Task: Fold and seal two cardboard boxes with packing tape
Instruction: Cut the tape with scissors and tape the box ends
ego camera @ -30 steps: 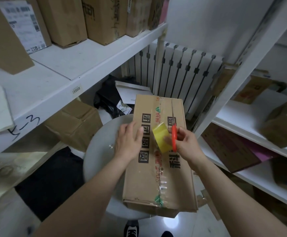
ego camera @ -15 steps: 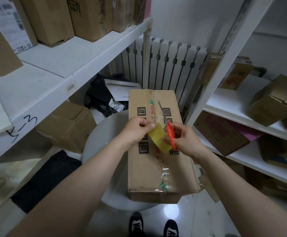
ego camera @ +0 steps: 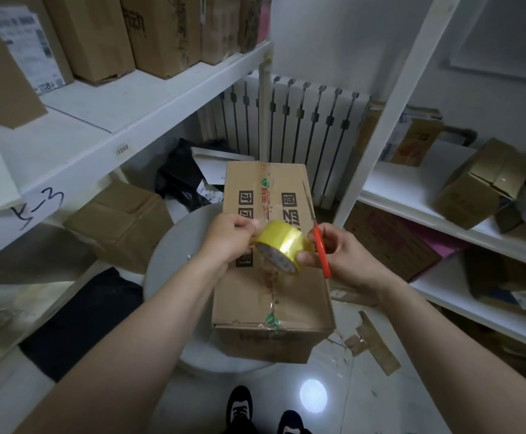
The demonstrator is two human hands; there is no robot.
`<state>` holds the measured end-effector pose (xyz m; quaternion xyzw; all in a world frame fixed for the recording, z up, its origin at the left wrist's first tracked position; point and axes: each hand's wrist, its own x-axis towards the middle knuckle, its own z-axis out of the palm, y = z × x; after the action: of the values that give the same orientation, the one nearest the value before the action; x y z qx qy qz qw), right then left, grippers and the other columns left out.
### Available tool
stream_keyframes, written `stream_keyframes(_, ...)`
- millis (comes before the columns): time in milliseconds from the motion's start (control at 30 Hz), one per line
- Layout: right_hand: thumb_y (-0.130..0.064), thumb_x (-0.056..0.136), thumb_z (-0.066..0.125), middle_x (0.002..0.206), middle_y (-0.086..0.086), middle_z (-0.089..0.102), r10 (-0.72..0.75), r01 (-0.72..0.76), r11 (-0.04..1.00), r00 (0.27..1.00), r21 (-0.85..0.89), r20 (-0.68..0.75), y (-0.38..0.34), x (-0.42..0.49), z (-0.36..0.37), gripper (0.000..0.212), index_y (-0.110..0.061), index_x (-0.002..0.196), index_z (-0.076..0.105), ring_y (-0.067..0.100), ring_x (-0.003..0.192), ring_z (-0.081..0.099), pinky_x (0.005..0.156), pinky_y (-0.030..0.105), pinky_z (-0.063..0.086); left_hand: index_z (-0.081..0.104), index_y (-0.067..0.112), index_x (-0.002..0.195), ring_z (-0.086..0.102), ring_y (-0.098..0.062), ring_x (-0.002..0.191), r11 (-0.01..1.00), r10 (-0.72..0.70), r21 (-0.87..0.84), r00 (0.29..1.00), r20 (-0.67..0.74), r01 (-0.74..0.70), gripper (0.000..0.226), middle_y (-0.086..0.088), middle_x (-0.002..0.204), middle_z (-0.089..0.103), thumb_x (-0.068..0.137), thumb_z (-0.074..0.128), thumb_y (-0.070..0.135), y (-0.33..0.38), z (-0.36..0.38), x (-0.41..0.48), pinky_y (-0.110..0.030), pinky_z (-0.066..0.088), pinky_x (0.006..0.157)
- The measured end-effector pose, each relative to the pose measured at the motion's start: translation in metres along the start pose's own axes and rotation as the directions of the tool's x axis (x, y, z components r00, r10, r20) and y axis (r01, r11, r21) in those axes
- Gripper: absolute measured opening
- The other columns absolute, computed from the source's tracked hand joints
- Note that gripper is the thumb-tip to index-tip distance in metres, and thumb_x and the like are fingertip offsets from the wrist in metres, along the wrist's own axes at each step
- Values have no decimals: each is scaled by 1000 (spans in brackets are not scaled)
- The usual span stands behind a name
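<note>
While poised above brown cardboard box (ego camera: 289, 296), curling right hand (ego camera: 346, 261) round yellow tape roll (ego camera: 286, 242) and red-handled scissors (ego camera: 321, 249). Pinching roll's edge with left hand (ego camera: 227, 238).

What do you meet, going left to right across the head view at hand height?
Low brown box → left hand → tape roll → scissors → right hand → flat printed carton.

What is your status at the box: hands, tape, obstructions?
Left hand pinches at yellow tape roll. Right hand grips roll plus red scissors. Cardboard box on white stool, top seam taped. Nothing blocking.
</note>
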<state>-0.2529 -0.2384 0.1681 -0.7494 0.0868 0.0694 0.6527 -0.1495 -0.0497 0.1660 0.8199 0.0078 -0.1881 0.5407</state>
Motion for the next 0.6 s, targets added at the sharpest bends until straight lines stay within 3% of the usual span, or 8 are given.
stream_keyframes(67,-19,73,84,87,1,58,-32,32,999,999,43,1,0,-6,-6,36,-13,93,55,10,82,59,73,21,53,60,12,84,59,-11,69,969,-126,-210,991,43,132,14,-5,81,63,97,60,17,1,6,-13,-22,57,57)
stream_keyframes(133,-22,72,79,90,2,56,-55,55,994,998,90,1,0,-10,-8,35,-12,93,53,10,86,59,72,19,52,58,11,84,59,-11,68,945,-178,-268,983,53,186,14,-4,79,61,97,60,17,-4,13,-23,-19,55,54)
stream_keyframes(200,-25,71,75,95,7,56,-59,57,994,998,94,25,2,-12,-9,34,-14,93,54,14,91,58,76,22,53,59,10,88,61,-11,68,941,-191,-277,981,39,194,13,-4,79,62,97,60,19,-10,18,-32,-19,57,54)
stream_keyframes(300,-35,69,79,112,17,58,-33,31,999,995,18,97,7,-18,-10,40,-16,97,58,27,105,59,93,37,54,63,11,95,65,-12,75,943,-189,-270,981,36,192,17,-4,87,67,92,67,27,-16,21,-42,-24,58,57)
stream_keyframes(400,-31,71,76,104,4,61,-12,16,1000,991,-25,130,7,-26,-10,35,-16,98,59,18,100,60,87,31,53,65,8,97,62,-10,74,953,-168,-256,986,6,164,12,-4,90,67,92,67,19,-21,25,-53,-19,51,48)
stream_keyframes(467,-33,71,75,98,1,60,-6,16,997,990,-73,138,3,-31,-9,35,-17,97,59,15,93,60,81,29,53,67,6,98,59,-11,72,968,-145,-212,989,-26,136,11,-4,86,65,93,65,16,-26,30,-58,-21,48,51)
stream_keyframes(600,-42,70,75,113,17,62,16,13,975,992,-222,128,-8,-35,-6,55,-8,111,61,34,104,61,90,45,56,69,14,83,58,-13,70,979,-127,-170,990,-65,115,10,-4,81,66,92,66,14,-35,38,-62,-17,43,52)
